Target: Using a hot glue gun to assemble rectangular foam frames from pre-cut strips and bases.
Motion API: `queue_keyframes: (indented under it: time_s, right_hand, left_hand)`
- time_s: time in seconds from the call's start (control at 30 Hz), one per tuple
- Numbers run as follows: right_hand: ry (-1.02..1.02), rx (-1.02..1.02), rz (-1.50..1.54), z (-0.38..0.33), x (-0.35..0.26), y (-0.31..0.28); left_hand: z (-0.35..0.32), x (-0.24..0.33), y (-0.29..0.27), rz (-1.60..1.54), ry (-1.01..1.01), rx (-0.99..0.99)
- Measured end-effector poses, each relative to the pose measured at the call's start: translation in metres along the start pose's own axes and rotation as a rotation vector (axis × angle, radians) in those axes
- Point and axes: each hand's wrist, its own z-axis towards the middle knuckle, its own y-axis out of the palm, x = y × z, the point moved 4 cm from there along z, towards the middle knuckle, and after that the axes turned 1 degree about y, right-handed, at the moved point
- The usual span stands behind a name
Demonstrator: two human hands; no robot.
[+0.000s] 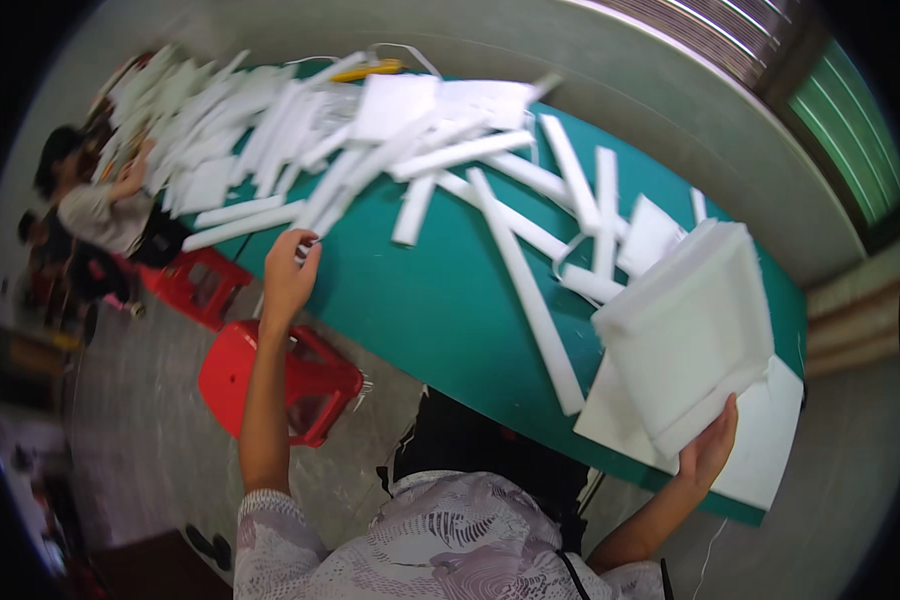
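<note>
My right hand [708,445] grips the lower edge of a thick white foam block [685,335], which is tilted up over the table's right end. Under the block lies a flat white sheet [760,450]. My left hand [290,268] is at the table's near edge, beside the ends of several white foam strips [345,190]. Its fingers are curled round something small and dark, too blurred to make out. A long white foam strip [525,290] lies slantwise on the green table [410,300] between my hands.
More foam strips and pieces are heaped along the table's far left. A yellow tool [368,70] lies at the back. Red stools [270,385] stand at the near left edge. Another person [105,205] works at the left end. A wall and window border the far side.
</note>
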Motion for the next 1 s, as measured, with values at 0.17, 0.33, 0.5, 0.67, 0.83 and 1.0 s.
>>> queue_keyframes:
  time_s: [0.17, 0.33, 0.5, 0.67, 0.83, 1.0]
  right_hand:
    - [-0.164, 0.114, 0.008, -0.022, -0.045, -0.034]
    - [-0.23, 0.184, -0.012, -0.033, -0.059, -0.058]
    - [-0.245, 0.235, 0.031, -0.043, -0.066, -0.081]
    - [-0.22, 0.18, 0.071, -0.051, -0.067, -0.096]
    - [-0.178, 0.201, 0.073, -0.039, -0.059, -0.09]
    - [-0.149, 0.149, 0.083, -0.027, -0.049, -0.075]
  left_hand:
    - [-0.031, 0.124, 0.044, -0.178, 0.16, -0.267]
    - [-0.059, 0.194, 0.097, -0.221, 0.486, -0.435]
    - [-0.063, 0.22, 0.135, 0.058, 0.813, -0.528]
    - [-0.063, 0.209, 0.138, 0.072, 0.77, -0.577]
    - [-0.049, 0.202, 0.111, 0.081, 0.799, -0.314]
    - [0.011, 0.131, 0.108, 0.258, 0.291, 0.147]
